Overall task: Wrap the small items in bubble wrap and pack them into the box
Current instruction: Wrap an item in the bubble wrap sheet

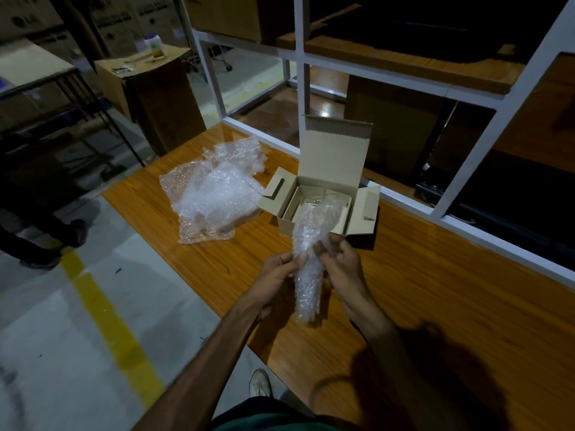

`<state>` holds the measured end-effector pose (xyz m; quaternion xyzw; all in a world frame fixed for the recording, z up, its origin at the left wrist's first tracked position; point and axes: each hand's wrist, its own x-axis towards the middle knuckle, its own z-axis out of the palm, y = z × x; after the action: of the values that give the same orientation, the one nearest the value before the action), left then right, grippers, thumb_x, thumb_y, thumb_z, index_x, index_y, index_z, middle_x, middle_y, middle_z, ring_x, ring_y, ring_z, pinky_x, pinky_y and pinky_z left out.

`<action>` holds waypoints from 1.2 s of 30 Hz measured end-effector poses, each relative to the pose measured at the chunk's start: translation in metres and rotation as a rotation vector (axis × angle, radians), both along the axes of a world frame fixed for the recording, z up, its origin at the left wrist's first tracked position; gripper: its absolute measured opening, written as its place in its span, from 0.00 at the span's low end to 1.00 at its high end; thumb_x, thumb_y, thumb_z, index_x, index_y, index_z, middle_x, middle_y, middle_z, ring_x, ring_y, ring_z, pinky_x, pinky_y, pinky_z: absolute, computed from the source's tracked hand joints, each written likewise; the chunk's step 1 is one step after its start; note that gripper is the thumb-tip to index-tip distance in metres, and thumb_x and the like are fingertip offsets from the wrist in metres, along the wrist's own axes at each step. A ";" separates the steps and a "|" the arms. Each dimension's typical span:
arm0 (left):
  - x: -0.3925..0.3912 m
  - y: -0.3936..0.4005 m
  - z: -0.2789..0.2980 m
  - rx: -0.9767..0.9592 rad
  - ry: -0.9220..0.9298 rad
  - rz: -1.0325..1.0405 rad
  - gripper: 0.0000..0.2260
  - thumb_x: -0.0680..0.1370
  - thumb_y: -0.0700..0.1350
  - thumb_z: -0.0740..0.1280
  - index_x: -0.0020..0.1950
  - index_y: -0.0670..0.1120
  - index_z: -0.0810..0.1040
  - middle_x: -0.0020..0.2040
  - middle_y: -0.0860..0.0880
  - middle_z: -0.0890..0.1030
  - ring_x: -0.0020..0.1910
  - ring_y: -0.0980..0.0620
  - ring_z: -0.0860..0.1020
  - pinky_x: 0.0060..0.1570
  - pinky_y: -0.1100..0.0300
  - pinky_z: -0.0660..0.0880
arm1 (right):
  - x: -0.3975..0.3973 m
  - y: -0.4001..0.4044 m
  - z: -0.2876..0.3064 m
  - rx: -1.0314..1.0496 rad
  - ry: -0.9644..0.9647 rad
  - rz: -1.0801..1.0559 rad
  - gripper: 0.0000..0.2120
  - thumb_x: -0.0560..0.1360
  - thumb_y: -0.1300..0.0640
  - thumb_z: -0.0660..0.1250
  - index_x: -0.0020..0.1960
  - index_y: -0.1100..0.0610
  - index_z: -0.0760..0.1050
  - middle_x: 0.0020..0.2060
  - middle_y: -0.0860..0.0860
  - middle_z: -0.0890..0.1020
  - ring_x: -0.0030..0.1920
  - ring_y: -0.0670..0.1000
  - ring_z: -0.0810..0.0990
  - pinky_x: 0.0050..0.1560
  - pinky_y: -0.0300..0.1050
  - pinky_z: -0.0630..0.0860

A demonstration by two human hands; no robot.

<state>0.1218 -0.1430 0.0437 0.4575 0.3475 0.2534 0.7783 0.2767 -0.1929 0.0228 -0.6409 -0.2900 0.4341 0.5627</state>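
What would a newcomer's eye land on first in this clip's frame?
Probably the long roll of clear bubble wrap, gripped between the left hand and right hand above the glossy orange wooden table. Just beyond stands the small open cardboard box, lid upright, and to its left a crumpled heap of loose bubble wrap sheets.

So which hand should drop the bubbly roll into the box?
Probably the right hand: it grips the bubble-wrap roll on the side nearer the open box. The left hand pinches the other edge, farther away.
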 end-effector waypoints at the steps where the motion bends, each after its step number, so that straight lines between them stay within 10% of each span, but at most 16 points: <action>1: -0.001 0.001 -0.001 0.037 0.029 -0.003 0.18 0.84 0.46 0.67 0.68 0.35 0.80 0.60 0.37 0.84 0.55 0.43 0.84 0.57 0.50 0.81 | 0.000 0.001 -0.001 -0.001 -0.014 0.004 0.47 0.56 0.19 0.75 0.70 0.39 0.73 0.66 0.46 0.81 0.62 0.51 0.84 0.59 0.61 0.84; 11: 0.006 -0.005 0.002 0.315 0.200 0.120 0.09 0.83 0.38 0.68 0.60 0.37 0.85 0.56 0.40 0.87 0.56 0.36 0.85 0.59 0.34 0.80 | -0.016 0.007 -0.001 -0.083 -0.225 -0.012 0.50 0.62 0.13 0.63 0.78 0.33 0.55 0.72 0.48 0.72 0.63 0.53 0.79 0.56 0.61 0.83; 18: 0.013 -0.013 0.022 0.294 0.103 0.213 0.13 0.83 0.43 0.69 0.67 0.43 0.82 0.59 0.48 0.86 0.58 0.50 0.85 0.52 0.52 0.83 | -0.010 0.006 0.002 -0.073 -0.203 -0.053 0.48 0.61 0.16 0.68 0.76 0.32 0.61 0.68 0.45 0.77 0.63 0.52 0.82 0.54 0.60 0.85; 36: 0.023 0.002 0.023 0.165 0.032 0.454 0.08 0.84 0.41 0.68 0.53 0.36 0.82 0.45 0.44 0.85 0.44 0.49 0.83 0.43 0.56 0.81 | 0.005 -0.004 0.010 0.084 0.006 0.149 0.37 0.70 0.34 0.78 0.75 0.37 0.69 0.68 0.50 0.79 0.62 0.52 0.84 0.58 0.61 0.84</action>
<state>0.1452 -0.1411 0.0664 0.4335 0.4318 0.4421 0.6558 0.2820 -0.1971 0.0328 -0.5922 -0.3529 0.4643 0.5560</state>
